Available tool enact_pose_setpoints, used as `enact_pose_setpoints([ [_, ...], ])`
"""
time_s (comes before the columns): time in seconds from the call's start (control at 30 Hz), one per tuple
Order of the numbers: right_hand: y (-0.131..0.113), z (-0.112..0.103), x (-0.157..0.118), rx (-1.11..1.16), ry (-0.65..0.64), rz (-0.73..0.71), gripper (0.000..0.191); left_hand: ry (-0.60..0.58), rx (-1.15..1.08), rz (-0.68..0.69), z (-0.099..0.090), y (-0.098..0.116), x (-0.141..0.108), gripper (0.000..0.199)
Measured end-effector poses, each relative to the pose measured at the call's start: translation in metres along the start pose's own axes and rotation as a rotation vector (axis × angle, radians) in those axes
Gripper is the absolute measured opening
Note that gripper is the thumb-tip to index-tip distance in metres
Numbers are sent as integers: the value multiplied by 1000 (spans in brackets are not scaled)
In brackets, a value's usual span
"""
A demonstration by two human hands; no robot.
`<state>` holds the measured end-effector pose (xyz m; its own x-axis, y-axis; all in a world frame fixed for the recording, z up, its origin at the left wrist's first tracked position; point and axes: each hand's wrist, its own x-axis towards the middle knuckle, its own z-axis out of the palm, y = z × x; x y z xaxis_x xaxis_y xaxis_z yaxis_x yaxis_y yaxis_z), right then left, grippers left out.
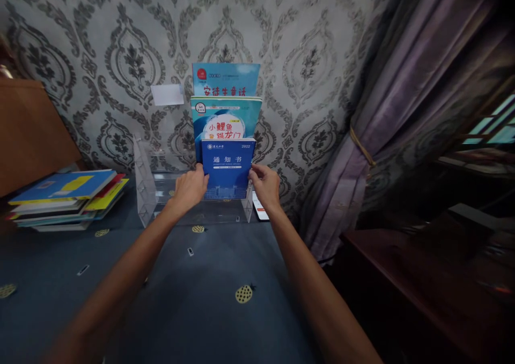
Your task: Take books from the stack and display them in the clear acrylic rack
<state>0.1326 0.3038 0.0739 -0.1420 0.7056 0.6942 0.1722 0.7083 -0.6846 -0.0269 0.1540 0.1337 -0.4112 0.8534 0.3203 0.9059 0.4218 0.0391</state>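
A dark blue booklet (228, 179) marked 2022 stands upright at the front tier of a clear plastic rack (145, 184). My left hand (190, 186) grips its left edge, fingers curled behind it. On the opposite edge, my right hand (265, 184) pinches the cover between thumb and fingers. Behind the booklet rises a teal book (249, 117) with a white circle on its cover. Farther back and higher stands a light blue book (227, 77) with red lettering. The lower parts of both rear books are hidden.
A pile of books and booklets (64, 190) lies at the left on the dark blue tablecloth (181, 299). A phone (260, 209) rests behind the rack's right end. Patterned wallpaper (132, 47) backs the table, and a purple curtain (354, 165) hangs at the right.
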Motion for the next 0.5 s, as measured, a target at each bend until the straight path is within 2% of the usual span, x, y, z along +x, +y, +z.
enact_pose_setpoints([
  [0.5,-2,-5,1,-14,7,-5,32,-3,-2,-3,-1,-1,-3,36],
])
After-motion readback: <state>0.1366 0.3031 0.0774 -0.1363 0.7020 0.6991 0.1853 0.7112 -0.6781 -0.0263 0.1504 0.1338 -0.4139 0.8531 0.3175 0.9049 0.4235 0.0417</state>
